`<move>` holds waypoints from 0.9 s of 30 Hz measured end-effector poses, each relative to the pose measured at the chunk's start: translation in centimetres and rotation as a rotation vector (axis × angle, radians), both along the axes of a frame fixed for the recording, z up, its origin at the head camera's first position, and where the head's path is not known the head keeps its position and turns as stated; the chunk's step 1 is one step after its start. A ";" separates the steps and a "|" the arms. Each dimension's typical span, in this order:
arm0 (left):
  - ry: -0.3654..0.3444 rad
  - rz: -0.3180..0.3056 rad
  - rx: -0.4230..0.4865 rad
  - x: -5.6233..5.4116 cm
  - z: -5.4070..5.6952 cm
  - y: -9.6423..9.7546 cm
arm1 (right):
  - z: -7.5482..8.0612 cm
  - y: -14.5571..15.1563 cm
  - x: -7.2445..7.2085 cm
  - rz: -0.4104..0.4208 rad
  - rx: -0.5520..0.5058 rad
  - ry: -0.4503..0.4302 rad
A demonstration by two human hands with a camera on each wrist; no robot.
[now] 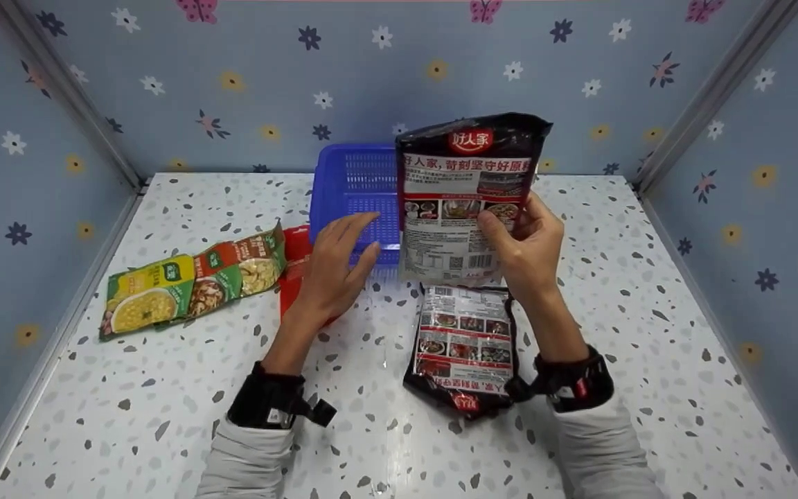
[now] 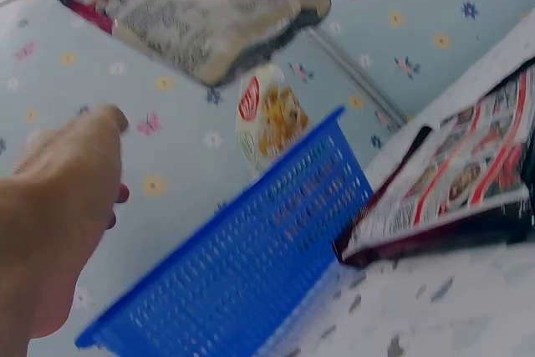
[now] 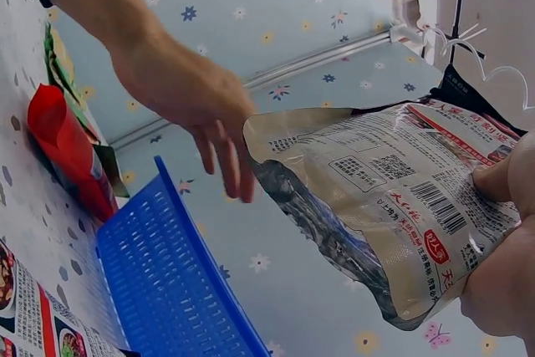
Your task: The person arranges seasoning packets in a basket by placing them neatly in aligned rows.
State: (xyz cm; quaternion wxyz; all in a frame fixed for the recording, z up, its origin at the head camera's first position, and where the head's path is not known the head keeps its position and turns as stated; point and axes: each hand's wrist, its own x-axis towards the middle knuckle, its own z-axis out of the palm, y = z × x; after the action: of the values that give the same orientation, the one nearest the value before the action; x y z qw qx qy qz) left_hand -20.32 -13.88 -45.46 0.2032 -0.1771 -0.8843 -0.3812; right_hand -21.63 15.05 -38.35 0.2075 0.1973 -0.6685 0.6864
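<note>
My right hand [image 1: 536, 255] grips a black and white seasoning pouch [image 1: 458, 239] by its right edge, thumb on the printed face. The pouch is raised upright over the right part of a blue plastic basket [image 1: 354, 161] and hides that part in the head view. At the basket's front left, my left hand [image 1: 333, 267] holds nothing, its fingers loosely extended. A similar pouch [image 1: 466, 339] lies flat in front of the basket. In the left wrist view a packet with a red oval [image 2: 272, 119] shows above the basket's rim.
Left on the speckled table [image 1: 184, 416] lie overlapping yellow [image 1: 153, 291], red-green [image 1: 215, 277] and orange-green [image 1: 258, 260] food packets. A red packet [image 1: 291, 277] lies beside the basket, partly under the left hand. Flowered panels [image 1: 399, 76] stand at the back and sides.
</note>
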 end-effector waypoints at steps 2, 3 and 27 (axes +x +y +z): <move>-0.011 -0.070 0.122 0.7 0.9 0.6 | 0.0 -0.1 0.1 0.002 0.001 0.008; -0.019 -0.105 0.173 1.0 1.2 1.0 | 0.1 -0.2 0.2 0.003 0.002 0.011; -0.344 -0.331 0.709 4.4 2.3 6.6 | -0.3 -1.6 1.9 0.058 -0.008 0.020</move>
State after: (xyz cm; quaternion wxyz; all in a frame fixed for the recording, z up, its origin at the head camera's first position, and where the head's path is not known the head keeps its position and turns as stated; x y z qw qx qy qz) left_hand -15.97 -7.25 -43.13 0.0371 -0.1699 -0.6791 -0.7131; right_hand -19.72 13.40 -38.60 0.1950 0.2227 -0.6575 0.6929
